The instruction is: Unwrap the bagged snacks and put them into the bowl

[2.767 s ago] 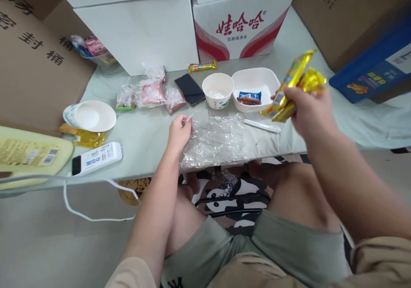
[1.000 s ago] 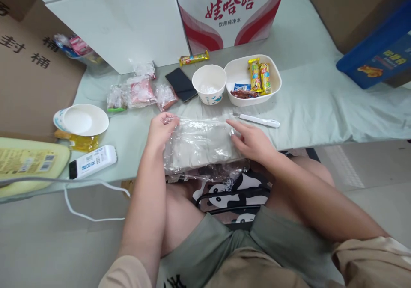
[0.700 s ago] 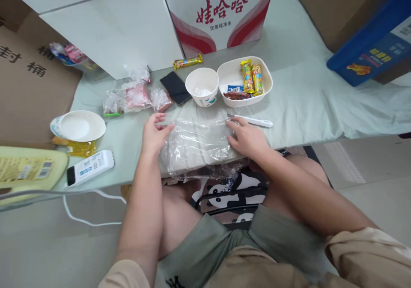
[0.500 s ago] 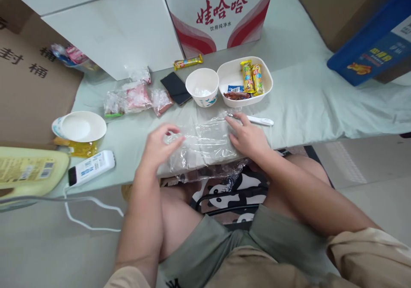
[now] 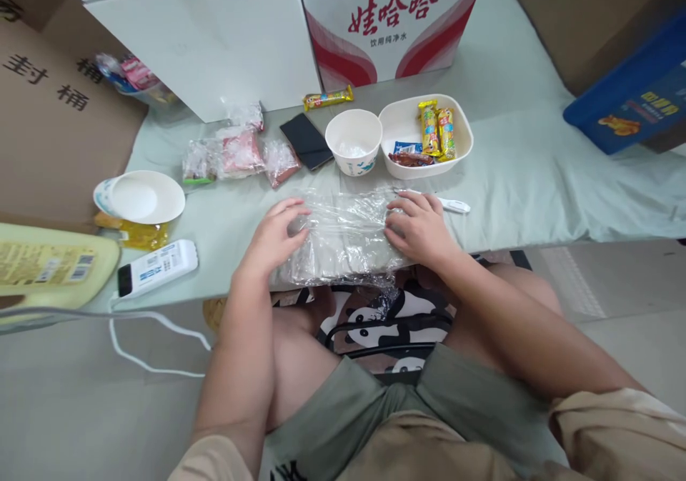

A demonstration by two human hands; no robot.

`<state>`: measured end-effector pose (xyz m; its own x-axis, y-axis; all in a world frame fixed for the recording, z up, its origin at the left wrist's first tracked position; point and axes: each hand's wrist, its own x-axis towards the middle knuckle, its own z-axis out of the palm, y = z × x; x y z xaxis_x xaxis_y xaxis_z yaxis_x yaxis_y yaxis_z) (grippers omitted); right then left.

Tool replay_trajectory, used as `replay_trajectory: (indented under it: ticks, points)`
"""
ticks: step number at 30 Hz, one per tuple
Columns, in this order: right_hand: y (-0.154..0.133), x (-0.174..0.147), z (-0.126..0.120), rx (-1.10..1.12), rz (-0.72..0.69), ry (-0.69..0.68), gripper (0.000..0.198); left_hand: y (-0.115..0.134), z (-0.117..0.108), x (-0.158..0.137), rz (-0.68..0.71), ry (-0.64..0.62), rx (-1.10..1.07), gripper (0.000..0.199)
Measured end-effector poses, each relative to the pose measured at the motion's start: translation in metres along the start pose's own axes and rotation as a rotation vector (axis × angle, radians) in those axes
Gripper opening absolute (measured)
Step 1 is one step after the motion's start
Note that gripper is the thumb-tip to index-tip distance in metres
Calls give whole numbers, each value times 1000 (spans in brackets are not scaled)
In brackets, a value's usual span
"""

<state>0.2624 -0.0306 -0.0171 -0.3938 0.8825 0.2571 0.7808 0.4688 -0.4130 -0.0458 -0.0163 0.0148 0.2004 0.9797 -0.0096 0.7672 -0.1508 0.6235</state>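
Note:
A crinkled sheet of clear plastic wrap [image 5: 346,234] lies across the near edge of the table, part of it hanging over the edge. My left hand [image 5: 276,234] touches its left side, fingers curved and thumb apart. On the opposite side, my right hand [image 5: 421,227] rests palm-down on the wrap with its fingers spread. A slim white pen-like tool [image 5: 454,205] lies just beyond the right hand, its other end partly hidden by the fingers. Behind the wrap stand a white paper bowl [image 5: 354,141] and an oval white tub [image 5: 464,141] holding several wrapped snacks.
A dark phone [image 5: 306,141], several small plastic-wrapped packets [image 5: 241,154] and a yellow snack bar [image 5: 328,98] lie toward the back. At left are a tipped paper bowl [image 5: 166,199], a white device [image 5: 161,270] with a cable, and a yellow jug [image 5: 58,270]. Cartons [image 5: 394,45] stand behind.
My right hand has spread its fingers flatter onto the plastic wrap. My left hand has come to the wrap's left side. The wrap's near edge has shifted, and the camera view has moved slightly.

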Motion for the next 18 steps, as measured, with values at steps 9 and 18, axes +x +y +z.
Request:
replay_trajectory:
  ticks: [9, 18]
  points:
    - [9, -3, -41, 830, 195, -23, 19, 14, -16, -17, -79, 133, -637, 42]
    - [22, 10, -14, 1025, 619, 161, 42, 23, -6, 5, -375, -89, -718, 53]
